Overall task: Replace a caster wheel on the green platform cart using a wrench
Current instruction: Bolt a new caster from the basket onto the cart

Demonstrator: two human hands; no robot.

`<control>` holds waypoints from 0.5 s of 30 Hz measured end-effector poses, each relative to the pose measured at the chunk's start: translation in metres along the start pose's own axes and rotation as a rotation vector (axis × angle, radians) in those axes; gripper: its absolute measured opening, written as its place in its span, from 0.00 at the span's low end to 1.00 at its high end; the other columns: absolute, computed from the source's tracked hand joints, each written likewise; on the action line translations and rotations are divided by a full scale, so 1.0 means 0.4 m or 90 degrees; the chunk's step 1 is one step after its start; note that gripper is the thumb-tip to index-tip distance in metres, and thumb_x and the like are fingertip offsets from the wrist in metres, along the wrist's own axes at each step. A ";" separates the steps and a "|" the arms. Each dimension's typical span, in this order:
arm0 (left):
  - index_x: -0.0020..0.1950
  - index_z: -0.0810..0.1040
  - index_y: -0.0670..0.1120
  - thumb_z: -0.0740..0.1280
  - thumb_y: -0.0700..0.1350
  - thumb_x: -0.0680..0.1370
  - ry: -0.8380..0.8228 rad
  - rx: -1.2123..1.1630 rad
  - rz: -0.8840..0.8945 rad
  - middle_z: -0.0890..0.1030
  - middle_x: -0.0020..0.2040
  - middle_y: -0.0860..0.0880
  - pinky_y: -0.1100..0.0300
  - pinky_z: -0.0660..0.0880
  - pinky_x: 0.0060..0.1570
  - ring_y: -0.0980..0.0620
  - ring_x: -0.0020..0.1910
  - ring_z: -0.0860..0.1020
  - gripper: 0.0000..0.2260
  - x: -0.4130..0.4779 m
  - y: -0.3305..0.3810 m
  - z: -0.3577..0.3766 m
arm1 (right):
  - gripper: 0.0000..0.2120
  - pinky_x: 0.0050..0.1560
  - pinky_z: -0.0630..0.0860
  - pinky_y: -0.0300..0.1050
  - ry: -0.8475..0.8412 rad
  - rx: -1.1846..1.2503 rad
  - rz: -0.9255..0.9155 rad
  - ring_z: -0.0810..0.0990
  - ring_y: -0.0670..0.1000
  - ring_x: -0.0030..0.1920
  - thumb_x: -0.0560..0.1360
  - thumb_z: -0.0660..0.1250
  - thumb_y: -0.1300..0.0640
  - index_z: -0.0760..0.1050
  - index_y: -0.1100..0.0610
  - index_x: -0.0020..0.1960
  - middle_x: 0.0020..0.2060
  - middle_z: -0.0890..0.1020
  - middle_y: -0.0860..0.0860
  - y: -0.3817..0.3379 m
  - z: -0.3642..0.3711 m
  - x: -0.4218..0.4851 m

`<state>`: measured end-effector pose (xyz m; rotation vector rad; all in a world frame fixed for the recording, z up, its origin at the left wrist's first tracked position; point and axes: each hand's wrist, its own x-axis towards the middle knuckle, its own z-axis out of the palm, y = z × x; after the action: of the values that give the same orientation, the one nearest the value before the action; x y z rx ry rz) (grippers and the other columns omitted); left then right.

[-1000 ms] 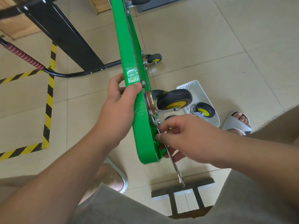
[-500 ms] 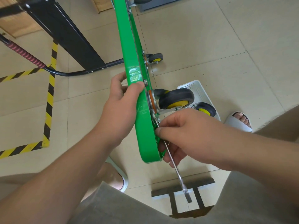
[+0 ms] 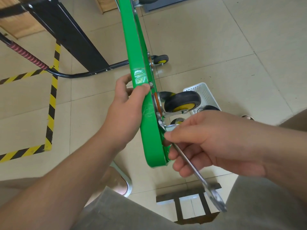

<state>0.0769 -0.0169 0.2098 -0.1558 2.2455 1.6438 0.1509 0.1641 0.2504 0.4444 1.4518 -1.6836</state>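
Head view: the cart (image 3: 150, 138) stands on edge on the floor, and the left hand (image 3: 124, 112) grips its rim right beside the near caster (image 3: 182, 102), thumb over the green edge, fingers (image 3: 123, 81) curled round the far side. The right hand (image 3: 211, 143) has the wrench (image 3: 188, 162), fingers wrapped round the shaft, its head against the caster's mounting plate, its free end pointing down toward the lap. A white basket (image 3: 205, 92) sits on the floor just behind the caster.
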 end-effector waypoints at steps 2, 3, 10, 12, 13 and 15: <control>0.66 0.69 0.66 0.63 0.61 0.77 -0.004 0.003 -0.005 0.83 0.58 0.46 0.37 0.82 0.54 0.43 0.50 0.86 0.18 0.000 -0.001 0.000 | 0.12 0.42 0.86 0.50 0.013 -0.069 0.016 0.87 0.60 0.39 0.80 0.69 0.56 0.80 0.65 0.50 0.40 0.86 0.61 0.021 -0.003 -0.002; 0.66 0.69 0.66 0.63 0.61 0.77 -0.005 0.007 -0.008 0.83 0.57 0.47 0.38 0.82 0.53 0.44 0.49 0.86 0.18 0.000 0.000 0.000 | 0.11 0.44 0.86 0.52 0.030 -0.089 0.019 0.87 0.62 0.41 0.81 0.68 0.56 0.81 0.65 0.50 0.41 0.86 0.62 0.031 -0.004 0.001; 0.67 0.69 0.65 0.62 0.61 0.76 -0.005 0.009 -0.011 0.83 0.57 0.47 0.38 0.82 0.54 0.44 0.49 0.85 0.18 0.001 0.002 0.000 | 0.05 0.50 0.86 0.53 0.120 -0.158 -0.027 0.88 0.53 0.45 0.80 0.69 0.55 0.82 0.54 0.52 0.43 0.88 0.53 0.064 -0.009 0.045; 0.67 0.69 0.65 0.62 0.61 0.76 -0.004 0.008 -0.012 0.83 0.57 0.47 0.38 0.82 0.54 0.44 0.49 0.85 0.18 0.001 0.002 0.000 | 0.05 0.50 0.86 0.54 0.121 -0.157 -0.039 0.88 0.53 0.46 0.80 0.69 0.55 0.83 0.54 0.52 0.43 0.88 0.53 0.063 -0.007 0.056; 0.67 0.69 0.65 0.62 0.61 0.76 -0.004 0.009 -0.012 0.83 0.57 0.48 0.38 0.82 0.54 0.44 0.49 0.85 0.18 0.000 0.002 0.001 | 0.05 0.50 0.86 0.55 0.118 -0.144 -0.044 0.88 0.55 0.46 0.80 0.69 0.55 0.83 0.54 0.53 0.44 0.88 0.54 0.061 -0.005 0.061; 0.67 0.68 0.65 0.62 0.61 0.77 -0.004 0.014 -0.010 0.83 0.57 0.48 0.38 0.82 0.55 0.45 0.50 0.86 0.18 0.000 0.001 0.001 | 0.06 0.49 0.86 0.55 0.108 -0.111 -0.054 0.88 0.58 0.47 0.81 0.69 0.57 0.83 0.57 0.53 0.45 0.88 0.57 0.055 0.003 0.069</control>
<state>0.0770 -0.0163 0.2102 -0.1625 2.2513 1.6095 0.1525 0.1536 0.2167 0.4433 1.7476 -1.5997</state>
